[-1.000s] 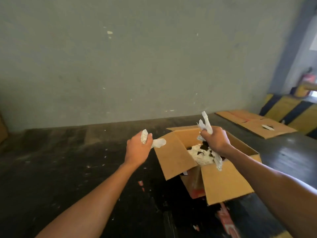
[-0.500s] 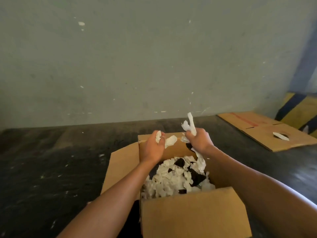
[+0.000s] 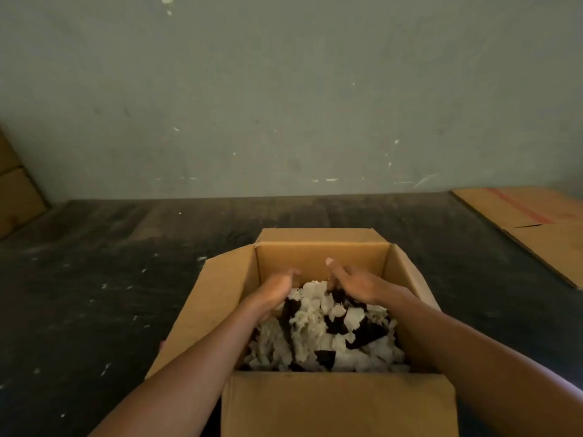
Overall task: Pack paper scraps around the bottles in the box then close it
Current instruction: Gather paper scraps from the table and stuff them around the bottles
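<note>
An open brown cardboard box stands on the dark floor in front of me, all its flaps spread outward. Inside lies a heap of white paper scraps with dark patches showing between them; no bottle can be made out clearly. Both my hands are inside the box near its far wall. My left hand has straight fingers, palm turned inward, above the scraps. My right hand is spread flat over the scraps with the thumb raised. Neither hand holds paper.
A flattened cardboard sheet with a red stripe lies on the floor at the right. Another cardboard piece leans at the left edge. A grey-green wall rises just behind the box. Small white scraps dot the floor.
Both hands held bunches of white paper above the box; now they are lower inside it with fingers straightened and no paper in them. The camera has moved closer over the box.
</note>
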### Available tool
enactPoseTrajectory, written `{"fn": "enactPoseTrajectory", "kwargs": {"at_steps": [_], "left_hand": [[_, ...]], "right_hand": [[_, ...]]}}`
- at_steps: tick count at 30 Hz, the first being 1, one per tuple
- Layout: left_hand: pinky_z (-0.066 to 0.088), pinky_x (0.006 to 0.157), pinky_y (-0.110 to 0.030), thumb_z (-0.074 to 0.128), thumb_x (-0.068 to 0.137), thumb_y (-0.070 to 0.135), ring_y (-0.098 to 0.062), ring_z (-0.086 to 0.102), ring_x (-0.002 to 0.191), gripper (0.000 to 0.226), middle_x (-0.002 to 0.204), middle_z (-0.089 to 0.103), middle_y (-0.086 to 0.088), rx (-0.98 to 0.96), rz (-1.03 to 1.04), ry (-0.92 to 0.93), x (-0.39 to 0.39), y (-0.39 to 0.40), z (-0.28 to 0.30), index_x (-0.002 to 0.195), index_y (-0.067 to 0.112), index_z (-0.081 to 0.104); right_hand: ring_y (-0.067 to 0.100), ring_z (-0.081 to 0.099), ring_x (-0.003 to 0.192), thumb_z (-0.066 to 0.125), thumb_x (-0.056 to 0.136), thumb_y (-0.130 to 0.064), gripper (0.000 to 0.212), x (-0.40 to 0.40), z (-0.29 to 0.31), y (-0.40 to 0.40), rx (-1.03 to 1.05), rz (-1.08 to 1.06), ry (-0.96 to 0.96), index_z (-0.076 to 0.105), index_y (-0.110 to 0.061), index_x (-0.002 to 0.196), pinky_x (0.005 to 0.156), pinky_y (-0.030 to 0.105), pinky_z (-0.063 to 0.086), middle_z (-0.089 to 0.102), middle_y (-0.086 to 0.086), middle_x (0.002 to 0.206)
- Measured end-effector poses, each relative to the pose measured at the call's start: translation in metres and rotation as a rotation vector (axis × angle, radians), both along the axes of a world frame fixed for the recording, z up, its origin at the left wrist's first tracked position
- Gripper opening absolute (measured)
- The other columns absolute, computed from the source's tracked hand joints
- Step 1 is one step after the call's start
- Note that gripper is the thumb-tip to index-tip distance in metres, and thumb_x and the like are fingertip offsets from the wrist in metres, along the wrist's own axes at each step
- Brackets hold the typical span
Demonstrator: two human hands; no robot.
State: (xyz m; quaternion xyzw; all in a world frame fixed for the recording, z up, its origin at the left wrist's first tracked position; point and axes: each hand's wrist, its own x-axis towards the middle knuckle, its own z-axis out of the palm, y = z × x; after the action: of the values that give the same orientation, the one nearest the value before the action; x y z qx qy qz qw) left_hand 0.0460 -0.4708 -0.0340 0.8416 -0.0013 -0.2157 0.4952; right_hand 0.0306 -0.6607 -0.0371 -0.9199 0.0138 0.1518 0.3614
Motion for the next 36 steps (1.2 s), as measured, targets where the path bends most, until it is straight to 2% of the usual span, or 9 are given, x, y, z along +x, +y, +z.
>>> {"fn": "enactPoseTrajectory", "kwargs": {"at_steps": [3, 5, 8, 12, 19, 24, 27, 31, 36], "left_hand": [[0.043, 0.072, -0.026, 0.033, 0.101, 0.01, -0.016, 0.047, 0.108, 0.042, 0.137, 0.051, -0.006, 0.016, -0.066, 0.058, -0.002, 0.003, -0.005, 0.14, 0.018, 0.046], [0.04, 0.097, -0.032, 0.036, 0.101, 0.016, -0.021, 0.04, 0.131, 0.046, 0.148, 0.041, -0.004, 0.102, -0.106, 0.039, -0.003, 0.004, -0.008, 0.147, 0.02, 0.038], [0.023, 0.114, -0.034, 0.032, 0.101, 0.019, -0.023, 0.024, 0.145, 0.05, 0.154, 0.028, 0.002, 0.259, -0.244, 0.05, -0.01, 0.001, -0.018, 0.151, 0.015, 0.029], [0.027, 0.116, -0.039, 0.036, 0.094, 0.008, -0.026, 0.026, 0.145, 0.059, 0.159, 0.026, -0.007, 0.368, -0.458, 0.189, -0.027, -0.009, -0.045, 0.152, 0.018, 0.029], [0.016, 0.12, -0.038, 0.035, 0.095, 0.008, -0.025, 0.011, 0.15, 0.065, 0.163, 0.011, -0.009, 0.65, -0.621, 0.1, -0.033, -0.009, -0.061, 0.156, 0.014, 0.012], [0.033, 0.112, -0.041, 0.04, 0.093, 0.017, -0.026, 0.035, 0.139, 0.05, 0.152, 0.039, -0.005, 0.605, -0.47, -0.039, -0.014, 0.002, -0.048, 0.141, 0.028, 0.046], [0.019, 0.116, -0.053, 0.039, 0.095, 0.049, -0.036, 0.007, 0.147, 0.056, 0.161, 0.01, -0.003, 0.621, -0.327, -0.158, -0.004, 0.011, -0.048, 0.148, 0.037, 0.026], [-0.003, 0.118, -0.058, 0.029, 0.085, 0.078, -0.039, -0.025, 0.144, 0.083, 0.155, -0.033, 0.007, 0.685, -0.485, -0.058, 0.006, 0.01, -0.068, 0.146, 0.05, -0.02], [0.0, 0.118, -0.057, 0.021, 0.081, 0.083, -0.038, -0.013, 0.148, 0.086, 0.158, -0.028, 0.005, 0.868, -0.657, 0.094, -0.002, -0.008, -0.093, 0.145, 0.046, -0.023]], "right_hand": [[0.019, 0.062, 0.097, 0.03, 0.103, -0.047, 0.05, 0.002, -0.003, -0.003, 0.008, -0.05, -0.143, 0.068, -0.015, 0.102, 0.087, 0.035, 0.046, 0.068, 0.007, 0.109], [0.026, 0.057, 0.114, 0.034, 0.102, -0.047, 0.044, 0.003, -0.011, -0.004, -0.004, -0.086, -0.202, 0.06, -0.016, 0.119, 0.099, 0.042, 0.044, 0.063, 0.011, 0.122], [0.041, 0.009, 0.147, 0.023, 0.097, -0.063, 0.066, 0.004, -0.036, -0.004, -0.201, -0.056, 0.023, 0.015, -0.032, 0.154, 0.117, 0.054, 0.011, 0.008, 0.015, 0.162], [0.042, -0.024, 0.143, 0.014, 0.092, -0.07, 0.072, -0.002, -0.088, 0.01, -0.374, 0.241, 0.266, -0.022, -0.041, 0.148, 0.117, 0.06, -0.006, -0.032, 0.01, 0.157], [0.037, -0.019, 0.147, 0.02, 0.099, -0.059, 0.067, -0.011, -0.099, 0.019, -0.445, 0.364, 0.341, -0.027, -0.044, 0.145, 0.12, 0.052, 0.0, -0.036, 0.003, 0.155], [0.028, 0.015, 0.149, 0.042, 0.097, -0.055, 0.072, -0.005, -0.045, 0.007, -0.349, 0.419, 0.269, -0.004, -0.045, 0.152, 0.118, 0.042, 0.022, -0.002, 0.003, 0.165], [0.028, 0.032, 0.142, 0.045, 0.096, -0.054, 0.067, 0.0, -0.016, -0.004, -0.328, 0.366, 0.201, 0.006, -0.05, 0.15, 0.105, 0.04, 0.04, 0.018, -0.001, 0.162], [0.037, -0.007, 0.149, 0.031, 0.09, -0.072, 0.075, 0.001, -0.032, -0.015, -0.609, 0.289, 0.178, -0.014, -0.052, 0.147, 0.116, 0.059, 0.011, -0.019, -0.003, 0.162], [0.035, -0.026, 0.145, 0.015, 0.09, -0.073, 0.081, -0.002, -0.112, -0.02, -0.669, 0.359, 0.323, -0.037, -0.036, 0.14, 0.118, 0.055, -0.007, -0.037, 0.003, 0.154]]}}
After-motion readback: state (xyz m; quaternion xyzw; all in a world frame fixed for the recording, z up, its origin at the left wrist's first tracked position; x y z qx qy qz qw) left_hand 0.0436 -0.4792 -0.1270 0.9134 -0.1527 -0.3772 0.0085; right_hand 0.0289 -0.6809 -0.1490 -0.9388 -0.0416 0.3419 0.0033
